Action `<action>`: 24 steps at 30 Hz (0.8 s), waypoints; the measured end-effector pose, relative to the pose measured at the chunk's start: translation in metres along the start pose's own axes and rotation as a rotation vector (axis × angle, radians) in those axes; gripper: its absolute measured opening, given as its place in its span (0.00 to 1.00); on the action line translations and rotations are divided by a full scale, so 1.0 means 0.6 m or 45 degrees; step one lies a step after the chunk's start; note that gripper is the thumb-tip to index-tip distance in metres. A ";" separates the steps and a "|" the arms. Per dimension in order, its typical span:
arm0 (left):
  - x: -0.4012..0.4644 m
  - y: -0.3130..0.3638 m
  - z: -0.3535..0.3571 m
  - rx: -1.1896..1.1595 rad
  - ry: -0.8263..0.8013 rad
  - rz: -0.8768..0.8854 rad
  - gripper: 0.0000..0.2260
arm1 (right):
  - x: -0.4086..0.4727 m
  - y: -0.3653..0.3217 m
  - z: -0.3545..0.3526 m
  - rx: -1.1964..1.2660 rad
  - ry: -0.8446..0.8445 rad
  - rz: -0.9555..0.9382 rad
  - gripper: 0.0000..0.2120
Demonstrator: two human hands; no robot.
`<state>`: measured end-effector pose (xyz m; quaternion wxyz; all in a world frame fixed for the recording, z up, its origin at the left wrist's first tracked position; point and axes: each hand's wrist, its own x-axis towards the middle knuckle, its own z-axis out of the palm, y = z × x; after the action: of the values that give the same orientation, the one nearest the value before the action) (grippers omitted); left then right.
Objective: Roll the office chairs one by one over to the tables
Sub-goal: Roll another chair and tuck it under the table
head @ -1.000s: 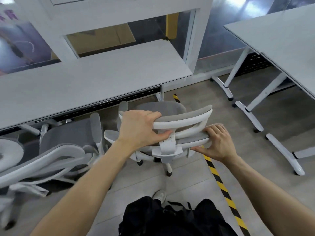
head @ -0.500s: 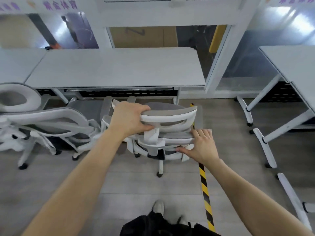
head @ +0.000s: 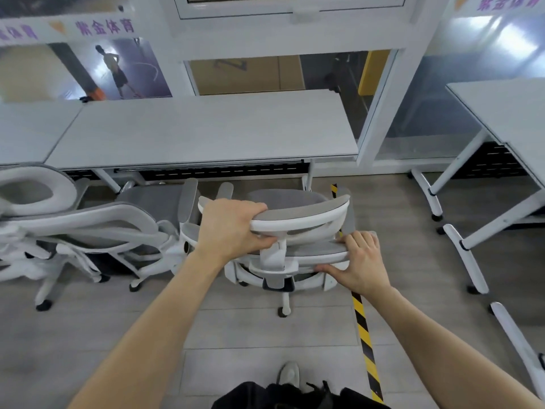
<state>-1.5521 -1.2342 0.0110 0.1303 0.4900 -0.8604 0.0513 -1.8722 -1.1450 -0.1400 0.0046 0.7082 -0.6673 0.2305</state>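
Note:
A white-framed office chair with grey mesh point(head: 306, 219) stands in front of me, its seat facing the long grey table point(head: 206, 131) by the window. My left hand point(head: 233, 225) is closed over the left end of its headrest. My right hand point(head: 359, 261) holds the right edge of the backrest lower down, fingers over the rim and thumb underneath. A second matching chair point(head: 147, 219) stands close beside it on the left, pushed toward the same table.
Part of a third chair point(head: 32, 190) shows at the far left. Another table on white wheeled legs point(head: 501, 113) stands at the right. A yellow-and-black tape strip point(head: 364, 335) runs along the floor. My shoe point(head: 290, 374) is behind the chair.
The view has tilted up and swung left, so the table, window wall and left chairs show more fully. Both hands keep their hold on the chair, which stays near the table.

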 end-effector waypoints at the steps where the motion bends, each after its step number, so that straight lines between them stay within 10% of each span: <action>1: 0.006 -0.004 0.001 0.010 0.007 -0.002 0.20 | 0.009 0.001 0.001 -0.003 -0.015 -0.007 0.41; 24: 0.149 0.000 0.064 0.024 0.000 -0.069 0.21 | 0.146 0.072 0.006 -0.052 -0.202 0.064 0.44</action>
<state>-1.6021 -1.3165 -0.0012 0.1270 0.5142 -0.8464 0.0560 -1.9120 -1.2334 -0.1271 -0.0396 0.7070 -0.6877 0.1602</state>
